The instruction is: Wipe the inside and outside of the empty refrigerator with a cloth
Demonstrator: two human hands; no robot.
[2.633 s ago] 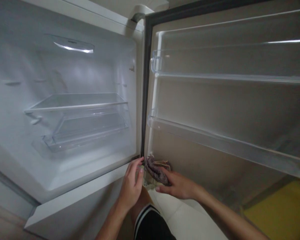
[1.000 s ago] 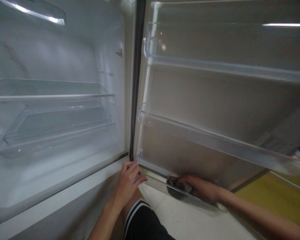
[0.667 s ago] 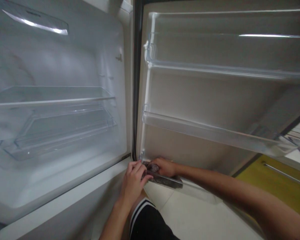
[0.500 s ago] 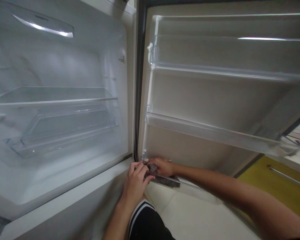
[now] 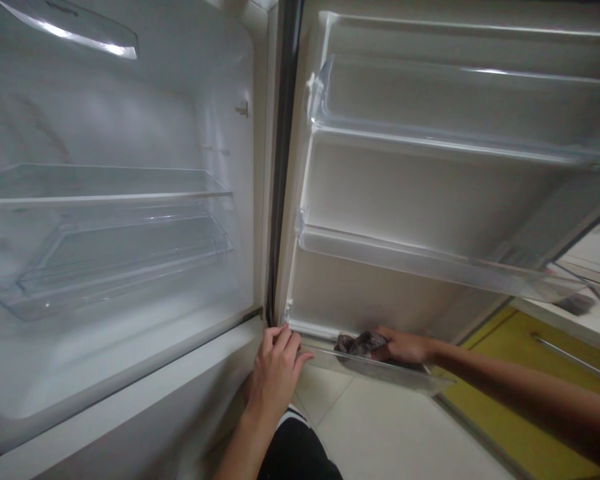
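An empty fridge stands open before me. My right hand [image 5: 404, 347] is closed on a dark crumpled cloth [image 5: 359, 344] inside the lowest clear bin of the fridge door [image 5: 405, 378]. My left hand [image 5: 278, 365] grips the left end of that bin, near the door's hinge corner, fingers curled over its rim. The black door seal [image 5: 282, 167] runs up just above my left hand.
Two more clear door bins [image 5: 430, 263] hang above. Inside the fridge are a glass shelf [image 5: 105, 190] and a clear drawer [image 5: 115, 260]. A yellow cabinet [image 5: 540, 373] stands at the right; pale floor tiles [image 5: 380, 440] lie below. My knee in dark shorts [image 5: 300, 453] shows.
My right hand has slid the cloth to the right along the bottom door bin, away from my left hand. The left hand stays at the bin's left end.
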